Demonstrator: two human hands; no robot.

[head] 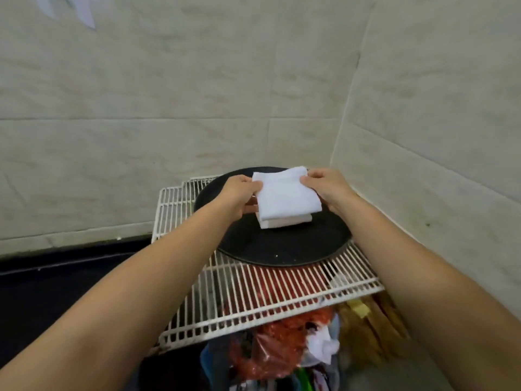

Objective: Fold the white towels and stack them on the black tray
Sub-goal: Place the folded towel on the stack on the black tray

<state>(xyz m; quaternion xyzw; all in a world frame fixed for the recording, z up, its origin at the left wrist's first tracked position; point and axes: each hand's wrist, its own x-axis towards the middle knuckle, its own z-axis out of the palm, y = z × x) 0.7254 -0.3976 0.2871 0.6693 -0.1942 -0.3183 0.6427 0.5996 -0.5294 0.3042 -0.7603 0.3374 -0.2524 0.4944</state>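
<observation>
A folded white towel (284, 194) is held just above a small stack of folded white towels (284, 222) on the round black tray (282, 249). My left hand (239, 193) pinches the towel's left edge. My right hand (327, 187) pinches its right edge near the far corner. Both arms reach forward over the rack. The stack's top is mostly hidden under the held towel.
The tray rests on a white wire rack (253, 300) in a corner of pale tiled walls (197, 94). Red bags and mixed clutter (282, 348) lie below the rack. A dark counter surface (56, 292) lies to the left.
</observation>
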